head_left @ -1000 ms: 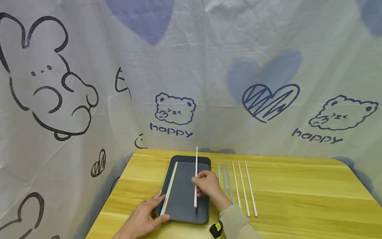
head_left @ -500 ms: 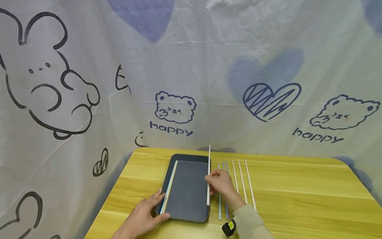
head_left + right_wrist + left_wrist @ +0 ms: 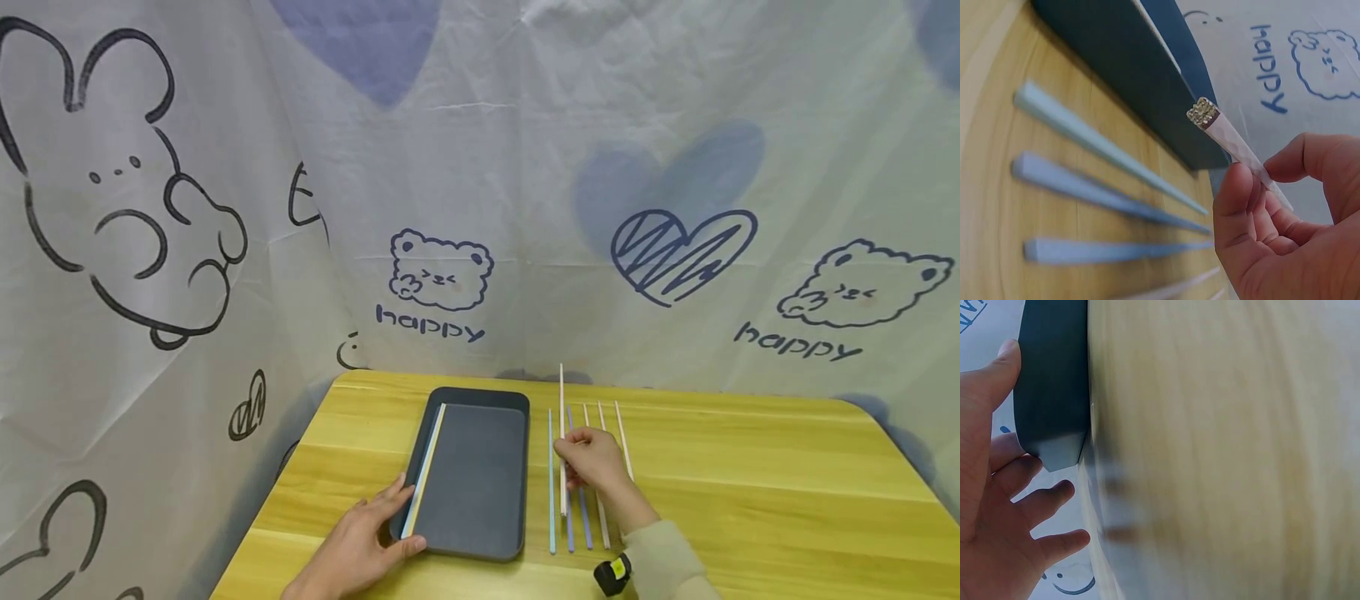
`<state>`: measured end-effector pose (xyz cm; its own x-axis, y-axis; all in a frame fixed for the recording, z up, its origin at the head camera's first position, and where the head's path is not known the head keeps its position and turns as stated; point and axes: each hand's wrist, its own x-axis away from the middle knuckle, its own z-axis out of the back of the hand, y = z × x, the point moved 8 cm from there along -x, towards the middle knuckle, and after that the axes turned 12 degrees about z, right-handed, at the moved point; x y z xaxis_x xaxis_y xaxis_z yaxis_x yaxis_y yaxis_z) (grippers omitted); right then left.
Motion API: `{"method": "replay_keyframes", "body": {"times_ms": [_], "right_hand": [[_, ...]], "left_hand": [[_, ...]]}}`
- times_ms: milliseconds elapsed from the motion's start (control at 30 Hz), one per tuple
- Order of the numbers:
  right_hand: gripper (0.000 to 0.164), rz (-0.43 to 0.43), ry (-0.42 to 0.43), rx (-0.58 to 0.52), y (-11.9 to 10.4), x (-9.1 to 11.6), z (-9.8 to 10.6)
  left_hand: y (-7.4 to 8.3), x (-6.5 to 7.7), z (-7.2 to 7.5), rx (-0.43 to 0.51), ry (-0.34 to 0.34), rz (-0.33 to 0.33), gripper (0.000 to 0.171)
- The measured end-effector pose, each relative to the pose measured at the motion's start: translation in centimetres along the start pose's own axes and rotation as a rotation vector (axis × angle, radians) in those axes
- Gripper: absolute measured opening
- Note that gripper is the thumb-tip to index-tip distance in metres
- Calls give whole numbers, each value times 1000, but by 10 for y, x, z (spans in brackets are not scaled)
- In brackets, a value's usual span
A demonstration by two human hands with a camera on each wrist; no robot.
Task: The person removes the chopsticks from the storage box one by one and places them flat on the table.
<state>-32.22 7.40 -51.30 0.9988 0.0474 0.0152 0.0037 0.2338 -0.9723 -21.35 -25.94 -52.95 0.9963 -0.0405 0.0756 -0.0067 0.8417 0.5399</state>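
Observation:
My right hand [image 3: 592,458] pinches a pale pink chopstick [image 3: 562,408] between thumb and fingers, over the row of chopsticks right of the tray. In the right wrist view its thick end has a glittery gold cap [image 3: 1202,114]. My left hand [image 3: 360,533] rests at the near left corner of a dark grey tray [image 3: 480,546]; in the left wrist view its fingers are spread, with thumb and fingertips against the tray walls. Inside the tray, light blue and yellow chopsticks [image 3: 426,471] lie along the left side.
Right of the tray lie a light blue chopstick [image 3: 552,500], two bluish-purple chopsticks [image 3: 1085,187] and several pale pink chopsticks [image 3: 622,429], partly hidden by my right hand. The wooden table [image 3: 750,483] meets a printed cloth [image 3: 540,208] behind and at the left.
My right hand has moved right with the pale pink chopstick, from over the tray to over the chopsticks on the table. My left hand stays at the tray corner.

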Motion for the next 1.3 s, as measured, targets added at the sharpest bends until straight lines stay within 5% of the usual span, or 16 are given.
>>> {"method": "replay_keyframes", "body": {"times_ms": [400,1300], "right_hand": [[24,-29,21,34,19,2,36],[40,-59,52,299,57,14,117]], "left_hand": [[2,1,1,-19,16,-26,80],[2,1,0,-1,-15,17,81]]}}
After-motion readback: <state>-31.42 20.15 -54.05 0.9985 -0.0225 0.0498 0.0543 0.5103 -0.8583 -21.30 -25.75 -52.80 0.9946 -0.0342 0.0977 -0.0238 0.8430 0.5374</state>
